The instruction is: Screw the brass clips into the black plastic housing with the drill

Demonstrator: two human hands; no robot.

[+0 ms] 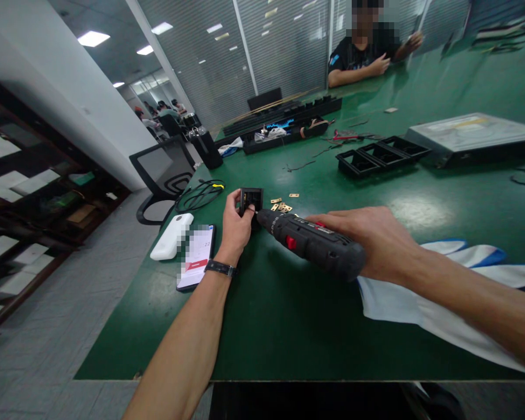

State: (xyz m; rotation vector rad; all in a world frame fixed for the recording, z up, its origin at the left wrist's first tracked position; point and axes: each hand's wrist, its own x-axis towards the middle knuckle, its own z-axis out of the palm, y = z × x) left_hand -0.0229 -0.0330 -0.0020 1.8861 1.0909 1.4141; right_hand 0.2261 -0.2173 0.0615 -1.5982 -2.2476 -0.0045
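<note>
My left hand point(238, 226) is closed on a small black box point(256, 196), held up on its side over the green table, thumb at its open face. In my right hand point(371, 236) is a black cordless drill point(310, 240) with red buttons. The drill lies level and its tip points left at the box, close to my left thumb; whether the tip touches the box is too small to tell. Just behind the drill's nose, several small brass plates point(282, 206) with holes lie scattered on the table.
A phone point(198, 256), a white case point(172, 236) and a coiled black cable point(199, 197) lie left. White gloves point(394, 300) lie under my right forearm. Behind are black trays point(382, 156), a metal box point(476, 137) and a long black holder point(284, 137). A person point(363, 55) sits across.
</note>
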